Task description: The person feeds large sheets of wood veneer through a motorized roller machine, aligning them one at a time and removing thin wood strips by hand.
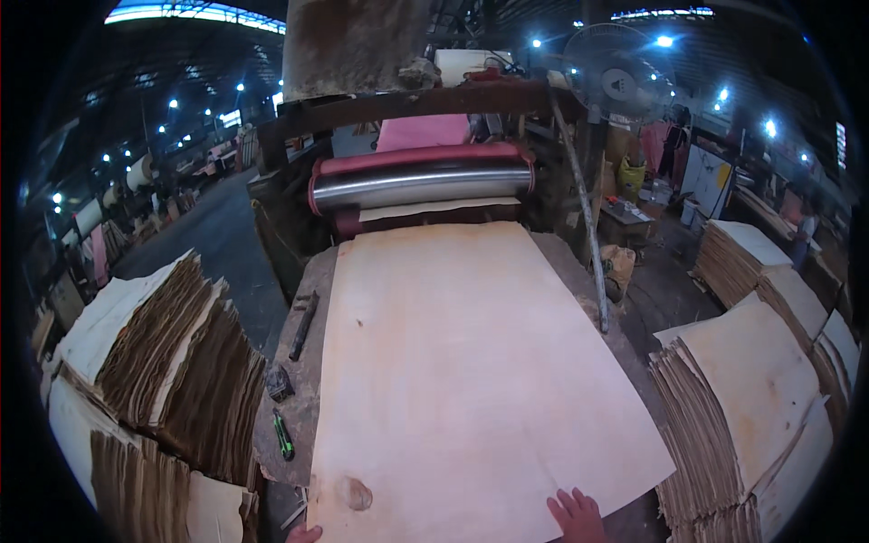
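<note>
Wood sheet [471, 362] laid flat on the table [303, 398], short of the roller [425, 185]

From my end, I take the table as my landmark. The wood sheet covers most of it, its far edge near the roller, which stands beyond the table's far end. At the near end I have the right hand [577, 518] on top of the sheet, fingers spread wide and gripping nothing that I can see. The left hand [305, 535] touches the sheet's near left corner; the frame cuts it off, so I cannot tell whether it pinches.

As I judge it, laying out is done and passing this sheet under the roller is not. A pale strip [434, 210] shows below the roller; I cannot tell if it is another sheet. Sheet stacks [738, 389] stand to either side of the table.
</note>
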`<move>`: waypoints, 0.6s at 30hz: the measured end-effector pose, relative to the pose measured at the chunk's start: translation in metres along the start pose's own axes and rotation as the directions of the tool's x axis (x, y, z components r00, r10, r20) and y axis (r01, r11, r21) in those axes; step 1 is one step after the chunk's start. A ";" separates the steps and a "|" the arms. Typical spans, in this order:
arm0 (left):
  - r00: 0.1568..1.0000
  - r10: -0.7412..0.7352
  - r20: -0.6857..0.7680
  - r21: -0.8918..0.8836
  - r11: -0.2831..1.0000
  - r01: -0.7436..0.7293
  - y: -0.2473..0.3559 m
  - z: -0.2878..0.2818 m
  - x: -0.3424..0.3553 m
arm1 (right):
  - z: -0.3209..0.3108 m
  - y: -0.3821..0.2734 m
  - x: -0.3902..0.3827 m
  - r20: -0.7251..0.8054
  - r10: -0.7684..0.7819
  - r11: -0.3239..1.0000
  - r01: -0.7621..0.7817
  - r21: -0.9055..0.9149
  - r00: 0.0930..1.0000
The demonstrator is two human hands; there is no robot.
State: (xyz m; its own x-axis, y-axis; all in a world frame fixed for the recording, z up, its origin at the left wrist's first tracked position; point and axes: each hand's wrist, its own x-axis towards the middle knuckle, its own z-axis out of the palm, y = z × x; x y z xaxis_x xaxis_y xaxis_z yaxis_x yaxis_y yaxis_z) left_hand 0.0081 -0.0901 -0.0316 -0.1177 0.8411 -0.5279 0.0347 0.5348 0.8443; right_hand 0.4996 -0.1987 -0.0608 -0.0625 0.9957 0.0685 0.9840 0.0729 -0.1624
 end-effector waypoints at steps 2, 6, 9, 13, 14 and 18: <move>1.000 -0.009 0.006 0.015 1.000 0.009 -0.010 -0.004 0.019 | 0.007 0.004 0.001 0.183 0.070 0.989 -0.093 0.117 0.981; 0.996 0.032 -0.078 -0.108 0.993 -0.040 0.002 0.000 0.059 | 0.011 0.012 0.059 -0.005 -0.040 0.998 0.040 0.040 0.999; 0.984 0.096 -0.152 -0.174 0.977 -0.123 -0.008 0.011 0.063 | 0.044 0.038 0.120 -0.036 -0.059 0.998 0.059 0.005 0.998; 0.970 -0.050 -0.238 -0.148 0.989 0.014 -0.065 0.004 0.067 | 0.099 0.059 0.218 -0.126 -0.071 0.993 0.059 -0.103 0.989; 0.964 -0.047 -0.260 -0.144 0.989 0.009 -0.065 0.017 0.063 | 0.112 0.068 0.239 -0.109 -0.057 0.991 0.043 -0.127 0.992; 0.917 -0.015 -0.398 -0.005 1.000 0.014 -0.060 0.055 0.066 | 0.111 0.095 0.307 -0.197 -0.063 0.990 0.036 -0.136 0.978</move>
State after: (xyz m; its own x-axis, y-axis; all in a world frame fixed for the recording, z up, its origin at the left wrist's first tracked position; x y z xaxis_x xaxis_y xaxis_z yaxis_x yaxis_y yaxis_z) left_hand 0.0526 -0.0621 -0.1216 -0.5039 0.7312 -0.4599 0.0285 0.5462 0.8371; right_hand 0.5556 0.1207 -0.1644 -0.0899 0.9583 0.2712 0.9947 0.1001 -0.0241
